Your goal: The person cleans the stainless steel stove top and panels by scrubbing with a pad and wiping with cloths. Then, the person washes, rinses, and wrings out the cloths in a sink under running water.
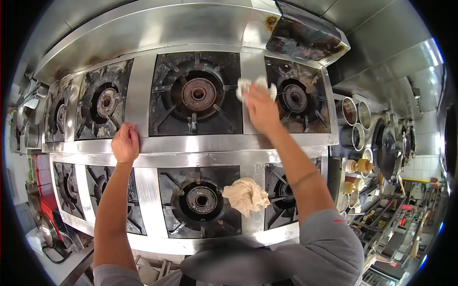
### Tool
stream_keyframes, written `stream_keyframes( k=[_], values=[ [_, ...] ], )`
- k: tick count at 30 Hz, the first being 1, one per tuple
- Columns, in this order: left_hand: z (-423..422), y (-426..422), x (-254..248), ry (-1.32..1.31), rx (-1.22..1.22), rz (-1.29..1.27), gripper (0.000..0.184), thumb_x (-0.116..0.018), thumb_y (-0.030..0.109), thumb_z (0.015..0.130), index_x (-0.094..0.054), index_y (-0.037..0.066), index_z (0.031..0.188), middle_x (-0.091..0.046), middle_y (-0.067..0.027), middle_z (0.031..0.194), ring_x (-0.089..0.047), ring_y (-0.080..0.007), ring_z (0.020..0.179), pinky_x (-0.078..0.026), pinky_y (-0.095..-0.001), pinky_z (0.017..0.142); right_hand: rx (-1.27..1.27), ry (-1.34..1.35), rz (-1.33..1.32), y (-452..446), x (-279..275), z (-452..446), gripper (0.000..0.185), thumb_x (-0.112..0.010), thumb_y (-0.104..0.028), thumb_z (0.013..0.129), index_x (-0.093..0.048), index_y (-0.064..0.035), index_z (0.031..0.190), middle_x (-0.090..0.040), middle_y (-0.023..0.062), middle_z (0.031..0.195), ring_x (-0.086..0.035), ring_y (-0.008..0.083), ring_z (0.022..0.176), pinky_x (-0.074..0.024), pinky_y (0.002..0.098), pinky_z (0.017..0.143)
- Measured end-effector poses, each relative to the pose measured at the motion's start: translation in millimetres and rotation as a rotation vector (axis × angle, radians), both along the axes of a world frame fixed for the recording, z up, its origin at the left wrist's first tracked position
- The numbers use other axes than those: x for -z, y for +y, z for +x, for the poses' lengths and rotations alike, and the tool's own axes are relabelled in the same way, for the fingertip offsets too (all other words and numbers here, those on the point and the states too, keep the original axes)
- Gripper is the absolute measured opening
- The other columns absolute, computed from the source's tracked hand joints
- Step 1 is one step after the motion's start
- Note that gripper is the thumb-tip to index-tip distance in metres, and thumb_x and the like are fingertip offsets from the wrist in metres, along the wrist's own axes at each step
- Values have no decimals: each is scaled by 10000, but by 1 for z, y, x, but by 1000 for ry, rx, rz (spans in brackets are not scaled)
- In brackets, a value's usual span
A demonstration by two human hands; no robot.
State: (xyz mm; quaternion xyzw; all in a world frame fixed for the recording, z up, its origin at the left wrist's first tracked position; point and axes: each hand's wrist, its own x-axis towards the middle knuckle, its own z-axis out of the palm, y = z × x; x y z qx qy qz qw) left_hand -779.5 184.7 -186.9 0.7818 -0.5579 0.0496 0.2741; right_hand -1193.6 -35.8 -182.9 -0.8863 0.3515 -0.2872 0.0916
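Note:
My right hand [261,108] presses a crumpled white cloth [245,86] onto the steel strip [251,62] between two back-row burners. Its fingers are partly buried in the cloth. To its left is a large burner [198,94] with a rusty centre, and on its right sits another burner [295,97]. My left hand [125,143] is curled into a fist and leans on the steel front edge of the back row, near a burner [106,101]; I see nothing in it. A bunched beige cloth [246,196] lies on the front row, partly over a burner grate [200,200].
A steel backsplash [191,28] rises behind the stove, with a scorched steel box [307,35] at the right. Steel pots [352,136], yellow-capped bottles [363,165] and dark woks [385,145] stand on the right. Something red [49,207] is at the lower left.

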Motion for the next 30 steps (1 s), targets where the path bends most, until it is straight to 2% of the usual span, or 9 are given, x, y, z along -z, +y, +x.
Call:
stream_keyframes(
  k=[6,8,10,12,15,18,21,25,30],
  values=[
    [1,0,1,-24,12,-44,74,-577,115,939,-629,96,989,-678,-135,802,-657,-376,727,-511,-481,641,-74,14,167,129,-46,-53,282,-669,-17,852,-755,-127,1098,-734,89,1143,-698,326,1033,-547,431,952],
    [3,-1,2,-33,19,-47,74,-578,116,938,-628,98,989,-678,-134,803,-659,-375,730,-511,-481,641,97,-154,566,122,-72,-62,237,-664,-48,894,-746,-82,1114,-740,101,1072,-706,331,962,-555,409,884],
    [3,0,2,-47,30,-43,74,-579,116,936,-628,99,989,-679,-132,804,-661,-374,733,-511,-481,640,-50,-201,463,91,-111,-68,240,-651,-87,935,-731,-37,1155,-726,133,1108,-699,328,986,-547,395,886],
    [1,0,1,-52,15,-39,75,-580,117,934,-628,102,990,-679,-130,804,-662,-373,737,-511,-481,642,127,-220,7,66,-125,-50,361,-667,-153,940,-676,-22,1276,-665,192,1258,-651,356,1124,-515,438,968],
    [1,-1,0,-37,8,-30,72,-582,115,931,-630,104,983,-680,-128,803,-661,-370,737,-509,-479,643,385,-67,-211,46,-87,-24,505,-679,-210,932,-586,-21,1392,-548,235,1420,-535,392,1298,-438,473,1078],
    [0,-1,-1,-28,-8,-21,68,-582,110,927,-634,108,969,-685,-127,810,-665,-366,745,-510,-477,645,381,375,-34,46,-8,17,570,-617,-249,953,-510,64,1417,-466,285,1485,-420,471,1385,-312,531,1170],
    [2,-1,1,-47,-12,-36,65,-581,105,923,-639,108,953,-680,-127,796,-661,-368,731,-508,-475,637,288,232,-161,-13,12,36,528,-578,-204,948,-526,89,1384,-486,301,1459,-418,499,1373,-292,558,1172],
    [2,-2,-5,-30,-16,-2,66,-583,104,920,-642,106,948,-676,-131,783,-657,-370,715,-506,-475,629,246,215,-106,-130,7,56,444,-506,-148,956,-589,-48,1381,-553,215,1449,-510,395,1337,-385,438,1156],
    [2,-1,-3,-31,-7,-32,71,-588,106,913,-649,104,951,-676,-134,775,-657,-371,706,-507,-473,626,259,228,-14,-112,-8,48,373,-508,-154,955,-677,-126,1286,-614,154,1396,-595,339,1260,-471,444,1071]
  ],
)
